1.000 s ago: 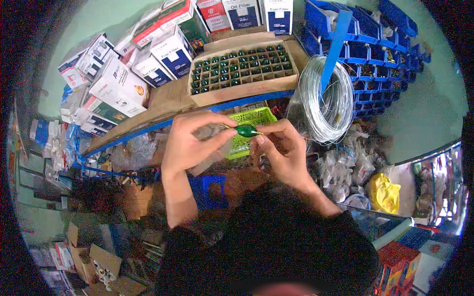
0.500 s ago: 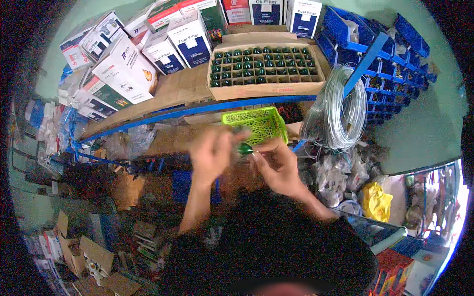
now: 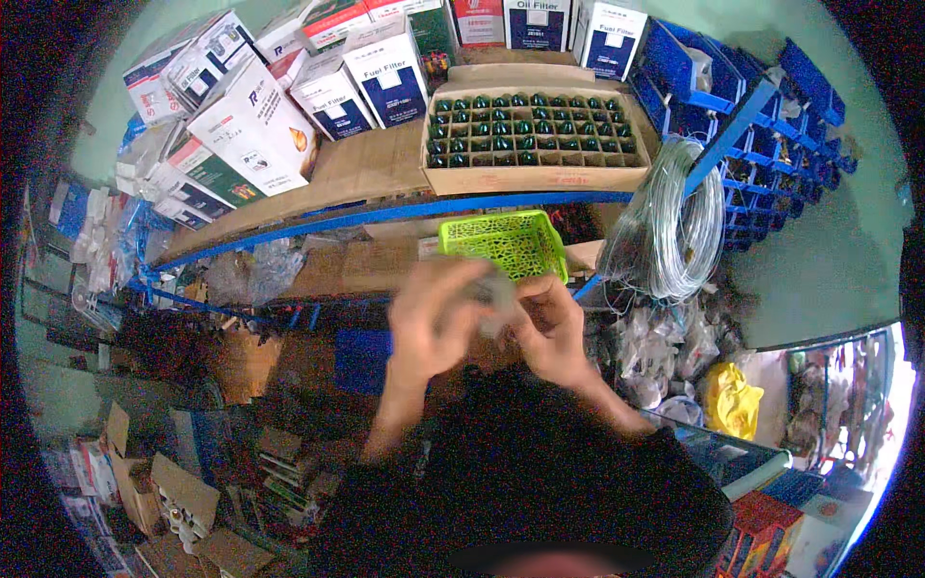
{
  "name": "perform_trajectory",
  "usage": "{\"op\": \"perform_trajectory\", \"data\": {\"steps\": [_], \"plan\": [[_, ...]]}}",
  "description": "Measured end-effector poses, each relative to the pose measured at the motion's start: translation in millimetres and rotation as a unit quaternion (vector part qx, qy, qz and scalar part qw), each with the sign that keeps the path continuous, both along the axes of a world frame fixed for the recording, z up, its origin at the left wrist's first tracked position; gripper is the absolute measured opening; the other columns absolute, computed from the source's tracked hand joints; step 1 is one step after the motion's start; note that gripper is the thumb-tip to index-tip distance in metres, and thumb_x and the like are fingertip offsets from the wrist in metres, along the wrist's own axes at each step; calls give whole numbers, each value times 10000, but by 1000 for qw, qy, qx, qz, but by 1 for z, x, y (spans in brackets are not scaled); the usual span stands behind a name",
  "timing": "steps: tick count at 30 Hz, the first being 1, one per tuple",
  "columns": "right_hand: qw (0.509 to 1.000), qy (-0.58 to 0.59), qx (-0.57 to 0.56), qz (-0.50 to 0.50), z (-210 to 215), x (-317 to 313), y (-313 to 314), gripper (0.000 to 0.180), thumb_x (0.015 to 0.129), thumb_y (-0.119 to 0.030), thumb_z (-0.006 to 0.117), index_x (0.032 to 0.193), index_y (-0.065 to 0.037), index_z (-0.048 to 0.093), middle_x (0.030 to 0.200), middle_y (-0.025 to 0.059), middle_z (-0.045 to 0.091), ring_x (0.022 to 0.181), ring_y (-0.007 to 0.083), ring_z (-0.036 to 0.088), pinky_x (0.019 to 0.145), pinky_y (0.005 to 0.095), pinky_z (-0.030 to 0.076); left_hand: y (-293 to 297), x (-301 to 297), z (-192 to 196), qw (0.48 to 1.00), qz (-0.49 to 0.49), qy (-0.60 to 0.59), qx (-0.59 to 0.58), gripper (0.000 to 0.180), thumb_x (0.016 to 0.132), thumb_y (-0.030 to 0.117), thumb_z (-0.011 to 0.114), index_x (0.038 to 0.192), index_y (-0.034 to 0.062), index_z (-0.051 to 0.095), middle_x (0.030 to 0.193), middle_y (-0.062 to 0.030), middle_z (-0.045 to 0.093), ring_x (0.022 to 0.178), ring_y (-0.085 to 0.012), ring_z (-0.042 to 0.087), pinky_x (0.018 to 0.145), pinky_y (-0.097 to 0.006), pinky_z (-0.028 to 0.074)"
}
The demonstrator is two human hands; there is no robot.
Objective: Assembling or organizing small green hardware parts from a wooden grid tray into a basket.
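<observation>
My left hand (image 3: pixel 436 323), smeared by motion, is closed on a soft grey thing (image 3: pixel 499 297) like a cloth or thin bag. The grey thing reaches across to my right hand (image 3: pixel 551 329), whose fingers are pinched together at its edge. The small shiny green bulb seen between my hands a moment ago is now hidden there. Just beyond my hands is a bright green openwork plastic basket (image 3: pixel 451 231). On the shelf above it, a divided cardboard carton (image 3: pixel 535 180) holds rows of similar green bulbs (image 3: pixel 518 99), with several front cells showing no bulb.
White and blue filter boxes (image 3: pixel 385 82) stand along the shelf, left of and behind the carton. A blue metal edge (image 3: pixel 385 214) runs along the shelf front. At right hang a coil of silver wire (image 3: pixel 679 231) and blue parts bins (image 3: pixel 747 164). Below is a yellow bag (image 3: pixel 734 400).
The green bulb, visible between my fingers before, is now covered by the grey thing. My left hand has moved slightly right, toward my right hand. The view has shifted a little.
</observation>
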State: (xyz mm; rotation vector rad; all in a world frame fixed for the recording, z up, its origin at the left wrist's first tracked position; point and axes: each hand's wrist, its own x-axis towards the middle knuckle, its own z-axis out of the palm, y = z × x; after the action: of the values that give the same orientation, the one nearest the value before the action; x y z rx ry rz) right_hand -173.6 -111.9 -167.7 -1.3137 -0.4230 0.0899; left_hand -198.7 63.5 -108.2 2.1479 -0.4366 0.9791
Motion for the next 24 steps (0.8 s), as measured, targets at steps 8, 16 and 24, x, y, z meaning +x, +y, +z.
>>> {"op": "perform_trajectory", "data": {"steps": [8,16,24], "plan": [[999,-11,-45,-5,-6,-6,4,137,968,-40,666,1060,-16,568,953,69,684,911,114,632,826,294,522,3,-10,-36,960,38,134,-242,252,907,99,714,1128,-10,665,980,-169,710,847,-317,713,778,-342,553],[1000,13,8,21,-5,3,-12,155,961,-27,672,1077,-23,570,899,49,674,855,85,629,728,250,513,7,-12,-44,941,86,250,-211,365,839,96,739,1190,24,673,1102,-181,698,1034,-272,682,913,-381,519],[986,-139,-78,-38,1,-2,-9,132,996,12,595,1106,-19,527,946,88,657,784,105,634,692,260,520,22,1,-32,981,-62,172,-62,285,839,29,725,1123,17,710,1037,-163,739,929,-295,725,836,-367,548]]}}
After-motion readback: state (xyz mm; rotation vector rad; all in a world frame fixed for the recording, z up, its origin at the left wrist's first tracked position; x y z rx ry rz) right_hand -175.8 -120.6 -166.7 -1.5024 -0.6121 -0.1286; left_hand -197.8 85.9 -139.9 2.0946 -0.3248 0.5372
